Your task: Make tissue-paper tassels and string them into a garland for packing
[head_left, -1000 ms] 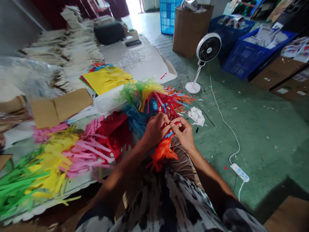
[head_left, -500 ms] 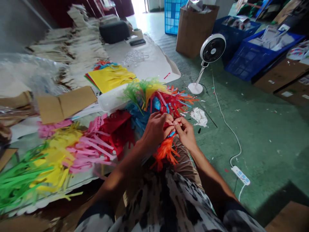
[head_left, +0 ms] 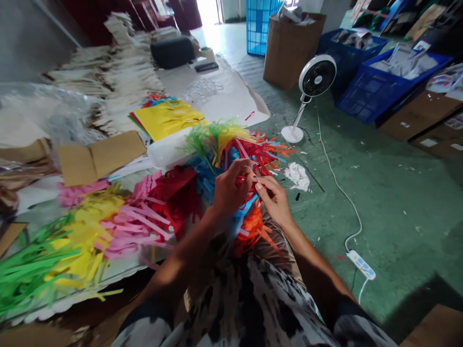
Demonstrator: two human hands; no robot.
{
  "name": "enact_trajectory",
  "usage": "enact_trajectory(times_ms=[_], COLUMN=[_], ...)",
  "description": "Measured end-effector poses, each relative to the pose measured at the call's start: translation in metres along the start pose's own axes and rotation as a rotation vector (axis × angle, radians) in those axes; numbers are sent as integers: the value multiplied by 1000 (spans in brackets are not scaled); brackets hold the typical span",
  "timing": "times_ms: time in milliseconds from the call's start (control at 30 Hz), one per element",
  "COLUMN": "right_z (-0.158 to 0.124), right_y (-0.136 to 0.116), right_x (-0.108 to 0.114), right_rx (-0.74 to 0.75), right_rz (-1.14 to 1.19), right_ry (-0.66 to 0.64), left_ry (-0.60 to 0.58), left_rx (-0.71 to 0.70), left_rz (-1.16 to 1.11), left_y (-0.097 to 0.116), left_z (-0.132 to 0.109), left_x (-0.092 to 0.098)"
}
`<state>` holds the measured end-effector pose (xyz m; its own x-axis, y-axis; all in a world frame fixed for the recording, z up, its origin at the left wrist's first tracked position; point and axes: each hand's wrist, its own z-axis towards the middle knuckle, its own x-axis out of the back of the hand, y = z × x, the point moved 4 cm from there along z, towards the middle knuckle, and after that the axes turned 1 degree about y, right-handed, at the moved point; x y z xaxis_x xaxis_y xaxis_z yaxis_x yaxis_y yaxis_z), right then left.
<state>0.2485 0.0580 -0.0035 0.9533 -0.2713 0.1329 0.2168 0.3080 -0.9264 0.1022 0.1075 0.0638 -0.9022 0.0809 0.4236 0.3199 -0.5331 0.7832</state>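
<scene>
A fringed paper bundle point(head_left: 258, 155) in many colours is held up over the lap; its long axis runs away from the body, from orange strips near the knees to green strips past the hands. The left hand point(head_left: 229, 190) is curled closed around the near side of the bundle, and the bundle's strips are gripped by it; the right hand point(head_left: 274, 200) is nearly closed, and a thin strip seems to be pinched by its fingers point(head_left: 261, 183). Both hands are about as near as each other; the bundle is touched by both. Pink, yellow, green and red fringed paper sheets point(head_left: 141, 221) are spread on the surface point(head_left: 119, 274) to the left. On the floor, far ahead, printed paper packs point(head_left: 401, 65) are piled in a blue plastic crate point(head_left: 365, 94); what is in the brown cardboard box point(head_left: 285, 58) is mostly hidden.
</scene>
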Motion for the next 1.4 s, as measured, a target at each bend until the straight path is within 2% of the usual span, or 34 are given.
enact_trajectory(times_ms=[133, 267, 333, 400, 533, 633, 733, 833, 1033, 1133, 1200, 1300, 1333, 1400], right_z=[0, 2, 4, 7, 15, 22, 29, 30, 22, 22, 22, 22, 21, 20], right_y=[6, 11, 11, 10, 4, -1, -2, 0, 12, 23, 29, 32, 32, 30], right_x=[5, 11, 13, 13, 3, -6, -15, -19, -9, 0, 3, 3, 3, 2], right_rx=[3, -41, -58, -107, -253, -295, -320, -342, -352, -347, -342, -324, -316, -301], right_rz=[54, 106, 116, 173, 361, 510, 589, 540, 421, 351, 304, 243, 228, 205], right_ry=[113, 177, 183, 178, 134, 148, 99, 54, 82, 96, 80, 48, 44, 43], left_ry=[-83, -298, -386, -420, -483, -506, -544, -674, -849, -958, -851, -535, -491, -504], left_rx=[-2, -60, -53, -17, 102, 170, 187, 177, 286, 202, 48, -236, -324, -453], left_rz=[-22, 75, 163, 224, 124, 49, 187, 334, 376, 371, 455, 781, 905, 1031], left_y=[-5, -7, -7, -8, -11, -14, -17, -18, -32, -32, -26, -16, -15, -19], left_z=[-2, -15, -21, -24, -20, -12, -8, -10, -15, -8, 8, 39, 47, 59], left_x=[-14, -25, -26, -24, -18, -6, 13, 31, 63, 75, 82, 80, 73, 52])
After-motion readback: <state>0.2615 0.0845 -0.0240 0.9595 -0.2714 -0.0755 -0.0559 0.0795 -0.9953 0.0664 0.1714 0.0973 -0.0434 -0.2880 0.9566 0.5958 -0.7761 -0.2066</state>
